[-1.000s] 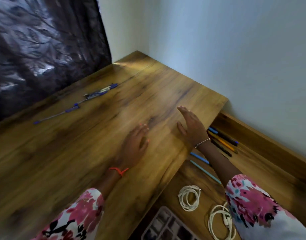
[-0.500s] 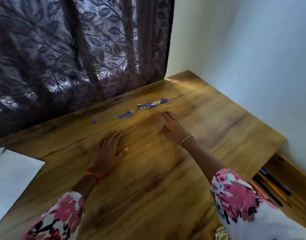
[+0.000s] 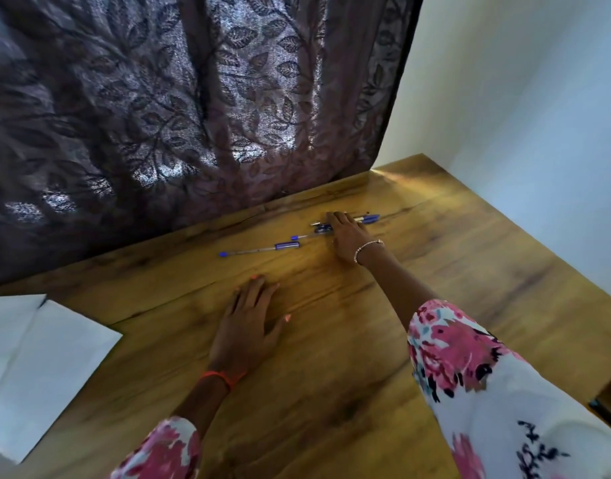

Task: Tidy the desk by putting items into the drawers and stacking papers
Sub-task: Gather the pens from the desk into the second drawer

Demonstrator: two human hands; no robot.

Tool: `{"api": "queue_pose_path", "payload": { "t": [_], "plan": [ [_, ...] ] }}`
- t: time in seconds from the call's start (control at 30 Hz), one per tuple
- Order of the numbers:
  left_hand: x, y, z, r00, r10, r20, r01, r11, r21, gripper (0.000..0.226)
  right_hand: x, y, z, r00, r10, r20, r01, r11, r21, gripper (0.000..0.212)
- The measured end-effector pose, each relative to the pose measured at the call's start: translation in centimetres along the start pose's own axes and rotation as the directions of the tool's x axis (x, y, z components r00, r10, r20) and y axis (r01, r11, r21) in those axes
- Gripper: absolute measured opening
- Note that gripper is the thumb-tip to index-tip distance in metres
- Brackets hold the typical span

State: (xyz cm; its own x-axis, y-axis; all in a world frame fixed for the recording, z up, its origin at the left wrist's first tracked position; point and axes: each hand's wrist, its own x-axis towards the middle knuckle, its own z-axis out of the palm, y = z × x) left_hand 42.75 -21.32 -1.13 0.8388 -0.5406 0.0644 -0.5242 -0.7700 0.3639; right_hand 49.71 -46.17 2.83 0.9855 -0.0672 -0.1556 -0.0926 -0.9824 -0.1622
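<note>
So the right hand (image 3: 347, 236) is lying flat over a little bunch of blue ballpoint pens (image 3: 368, 219) near the back of the brown wood-grain desk (image 3: 452, 278), with straight fingers touching them. A clear-barrelled pen with a blue cap (image 3: 262, 249) is lying just left of them. The left hand (image 3: 248, 326) is resting palm-down on the desk, closer in. White paper sheets (image 3: 38, 357) are sitting at the left edge, and a dark leaf-patterned lace curtain (image 3: 193, 115) is hanging behind.

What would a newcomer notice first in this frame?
The right hand reaches toward the far edge of the wooden desk, its fingers laid over some of the blue pens lying just below the dark leaf-patterned curtain. The left hand lies flat on the desk nearer the person, and white paper sits at the left edge.
</note>
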Motion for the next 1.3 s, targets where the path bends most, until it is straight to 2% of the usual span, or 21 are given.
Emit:
{"api": "queue_pose_path", "payload": {
  "t": [0.1,0.23,0.3,0.5,0.6,0.67,0.73,0.77,0.83,0.9,0.93,1.07,1.13,1.23,1.3],
  "plan": [
    [0.0,0.1,-0.1,1.0,0.02,-0.01,-0.02,1.0,0.002,0.076,0.7,-0.4,-0.3,0.999,0.025,0.047,-0.022,0.998,-0.062,0.05],
    [0.0,-0.1,0.1,1.0,0.021,-0.021,-0.02,1.0,0.021,0.073,0.9,-0.9,-0.4,0.999,0.033,0.017,-0.027,0.967,-0.253,0.04],
    [0.0,0.0,0.1,0.999,0.018,-0.032,-0.017,1.0,0.015,0.072,1.1,-0.9,-0.4,0.999,0.032,0.018,-0.025,0.961,-0.276,0.037],
    [-0.1,0.1,0.0,0.999,0.026,-0.035,-0.027,1.0,-0.011,0.072,1.2,-0.9,-0.6,0.995,0.091,0.033,-0.083,0.975,-0.206,0.037],
    [-0.1,0.1,0.0,0.999,0.027,-0.026,-0.027,1.0,-0.005,0.072,0.9,-2.3,-0.8,0.997,0.075,0.013,-0.076,0.996,0.053,0.033],
    [0.0,0.1,0.0,0.999,0.031,-0.025,-0.032,0.999,-0.003,0.07,0.9,-4.1,-1.2,1.0,-0.014,0.024,0.008,0.964,0.265,0.033],
    [0.0,0.1,0.1,0.998,0.018,-0.056,-0.02,0.999,-0.032,0.063,0.9,-6.3,-1.2,0.99,-0.126,0.055,0.096,0.919,0.382,0.039],
    [-0.1,0.1,0.0,0.996,-0.004,-0.085,-0.001,0.999,-0.053,0.058,0.8,-7.5,-1.1,0.983,-0.165,0.083,0.12,0.912,0.392,0.044],
    [-0.3,0.1,0.0,0.989,-0.048,-0.138,0.039,0.997,-0.067,0.051,0.9,-9.2,-0.5,0.973,-0.187,0.133,0.146,0.952,0.27,0.051],
    [-0.4,0.3,0.0,0.986,-0.068,-0.155,0.061,0.997,-0.05,0.047,1.0,-9.9,0.1,0.978,-0.152,0.142,0.132,0.981,0.14,0.051],
    [-0.3,0.3,0.0,0.986,-0.069,-0.155,0.063,0.997,-0.042,0.046,0.9,-9.9,0.3,0.982,-0.133,0.132,0.116,0.985,0.13,0.049],
    [-0.2,0.1,0.1,0.986,-0.061,-0.155,0.06,0.998,-0.012,0.046,-0.8,-8.8,-0.2,0.99,-0.084,0.109,0.071,0.991,0.117,0.042],
    [-0.2,0.1,0.0,0.985,-0.047,-0.164,0.048,0.999,0.007,0.047,-2.5,-7.5,-0.5,0.997,-0.035,0.074,0.021,0.985,0.173,0.04],
    [-0.1,0.0,-0.2,0.995,-0.031,-0.097,0.034,0.999,0.033,0.059,-6.1,-4.7,-0.5,0.996,0.07,0.053,-0.081,0.965,0.248,0.032],
    [-0.2,0.0,-0.3,0.999,-0.012,-0.047,0.014,0.999,0.052,0.067,-9.4,-2.4,-0.4,0.992,0.124,0.032,-0.128,0.946,0.299,0.019]
  ]
}}
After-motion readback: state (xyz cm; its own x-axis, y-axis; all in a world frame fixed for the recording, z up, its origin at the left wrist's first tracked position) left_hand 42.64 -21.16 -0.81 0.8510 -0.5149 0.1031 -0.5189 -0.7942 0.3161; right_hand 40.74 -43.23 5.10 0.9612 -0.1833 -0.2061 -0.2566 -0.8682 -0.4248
